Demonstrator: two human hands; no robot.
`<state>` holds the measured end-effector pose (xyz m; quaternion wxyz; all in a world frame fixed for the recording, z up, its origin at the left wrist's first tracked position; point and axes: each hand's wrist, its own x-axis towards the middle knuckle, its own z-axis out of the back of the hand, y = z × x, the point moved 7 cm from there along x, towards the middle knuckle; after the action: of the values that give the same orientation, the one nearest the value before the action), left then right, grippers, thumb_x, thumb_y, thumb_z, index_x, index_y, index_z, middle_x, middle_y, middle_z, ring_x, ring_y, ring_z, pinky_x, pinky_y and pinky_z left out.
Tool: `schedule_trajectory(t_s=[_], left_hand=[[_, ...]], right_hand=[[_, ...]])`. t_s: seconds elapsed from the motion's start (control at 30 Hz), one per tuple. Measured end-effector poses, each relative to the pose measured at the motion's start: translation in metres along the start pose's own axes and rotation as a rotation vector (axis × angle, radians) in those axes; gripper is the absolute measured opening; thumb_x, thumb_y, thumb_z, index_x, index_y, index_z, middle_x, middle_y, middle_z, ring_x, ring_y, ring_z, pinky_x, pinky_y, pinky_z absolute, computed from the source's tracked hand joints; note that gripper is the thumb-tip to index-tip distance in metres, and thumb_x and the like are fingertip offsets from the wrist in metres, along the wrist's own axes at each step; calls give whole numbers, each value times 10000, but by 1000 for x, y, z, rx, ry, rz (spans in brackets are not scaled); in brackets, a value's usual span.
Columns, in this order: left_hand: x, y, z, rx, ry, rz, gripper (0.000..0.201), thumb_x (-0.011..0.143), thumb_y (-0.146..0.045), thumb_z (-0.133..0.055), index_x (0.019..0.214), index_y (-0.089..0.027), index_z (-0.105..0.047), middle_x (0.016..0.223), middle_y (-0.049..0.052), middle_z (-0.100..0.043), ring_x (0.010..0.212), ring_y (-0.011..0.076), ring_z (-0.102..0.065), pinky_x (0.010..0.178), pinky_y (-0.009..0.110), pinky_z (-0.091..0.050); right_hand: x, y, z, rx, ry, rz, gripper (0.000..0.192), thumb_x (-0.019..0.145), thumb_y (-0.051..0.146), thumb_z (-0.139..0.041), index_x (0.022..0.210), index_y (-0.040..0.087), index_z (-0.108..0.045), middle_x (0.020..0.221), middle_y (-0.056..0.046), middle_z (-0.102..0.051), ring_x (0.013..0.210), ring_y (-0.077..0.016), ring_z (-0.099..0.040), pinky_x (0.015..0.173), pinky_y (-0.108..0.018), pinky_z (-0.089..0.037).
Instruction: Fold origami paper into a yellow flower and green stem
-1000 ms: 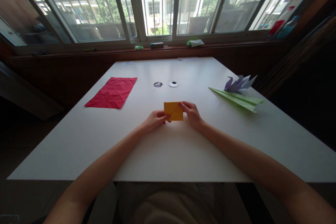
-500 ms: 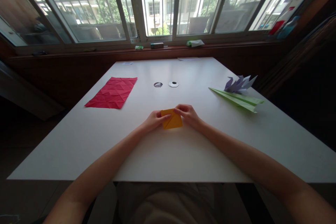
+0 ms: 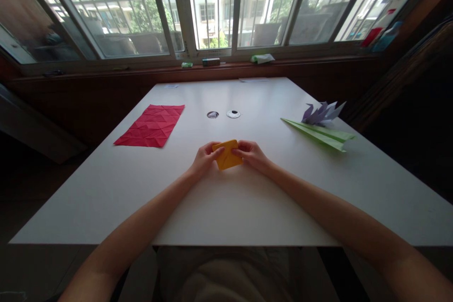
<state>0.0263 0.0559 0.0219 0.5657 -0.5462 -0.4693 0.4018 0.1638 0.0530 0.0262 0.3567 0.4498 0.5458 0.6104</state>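
Observation:
A small folded orange paper [image 3: 228, 155] is held just above the white table [image 3: 230, 207], near its middle. My left hand [image 3: 205, 158] pinches the paper's left edge, with the thumb on top of it. My right hand [image 3: 252, 155] grips its right edge with the fingertips curled over the paper. The two hands sit close together, and the paper tilts slightly between them.
A creased red sheet [image 3: 151, 125] lies flat at the left. A green folded paper plane [image 3: 320, 134] and a purple folded figure [image 3: 322, 112] rest at the right. Two round cable holes [image 3: 223, 114] sit behind the hands. Small items line the window sill [image 3: 212, 62].
The orange paper was upright and rectangular, then got tipped and turned between the hands. Both hands have drawn closer together and slightly left, with fingers now over the paper.

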Motion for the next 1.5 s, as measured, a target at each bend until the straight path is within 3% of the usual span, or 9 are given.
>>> schedule_trajectory(t_s=[0.17,0.37,0.53,0.67,0.87,1.1,1.3,1.5], left_hand=[[0,-4,5,60,-49,-19,253,635,-369,-656,741,-141,-635,637,-9,-590,576,85,-497,537,201,-384],[3,-4,16,80,-177,-85,278,647,-380,-645,791,-143,-639,701,18,-619,624,110,-529,557,225,-409],[-3,-24,19,268,-262,-358,187,688,-320,-626,809,-179,-649,915,53,-615,874,165,-554,718,282,-444],[-12,-37,14,440,-292,-508,124,711,-270,-610,815,-217,-654,926,44,-601,896,160,-539,699,277,-446],[-14,-40,9,497,-253,-552,102,723,-222,-596,815,-209,-638,849,33,-596,803,138,-549,606,243,-452],[-16,-41,5,512,-217,-593,81,727,-221,-592,798,-211,-630,817,28,-606,770,135,-557,659,268,-468],[-9,-30,2,487,-123,-502,83,729,-256,-591,791,-210,-620,796,20,-618,787,144,-575,713,298,-485],[-15,-39,0,517,-151,-586,126,725,-260,-601,838,-214,-632,845,38,-620,822,154,-572,770,323,-474]], right_hand=[[-1,1,2,-68,-34,7,227,682,362,-619,725,143,-579,651,11,-545,599,-107,-505,524,-216,-378],[1,5,9,-189,-102,97,220,709,372,-597,739,154,-598,689,-7,-577,637,-118,-522,566,-234,-399],[-3,18,20,-393,-312,291,171,731,340,-585,721,174,-626,739,-27,-590,648,-119,-514,569,-245,-408],[-11,30,20,-493,-417,413,128,753,300,-572,750,193,-640,773,-28,-583,610,-100,-498,535,-238,-409],[-20,42,9,-553,-370,519,104,778,246,-546,800,211,-642,811,-28,-576,642,-101,-543,517,-227,-448],[-27,50,-2,-600,-334,633,113,777,192,-540,833,219,-634,832,-33,-570,666,-100,-558,504,-216,-477],[-21,43,-3,-638,-310,586,90,766,180,-544,786,208,-628,775,-22,-585,619,-94,-548,518,-220,-474],[-20,39,-1,-669,-325,540,90,770,202,-536,770,207,-626,783,-23,-592,630,-101,-552,526,-223,-466]])
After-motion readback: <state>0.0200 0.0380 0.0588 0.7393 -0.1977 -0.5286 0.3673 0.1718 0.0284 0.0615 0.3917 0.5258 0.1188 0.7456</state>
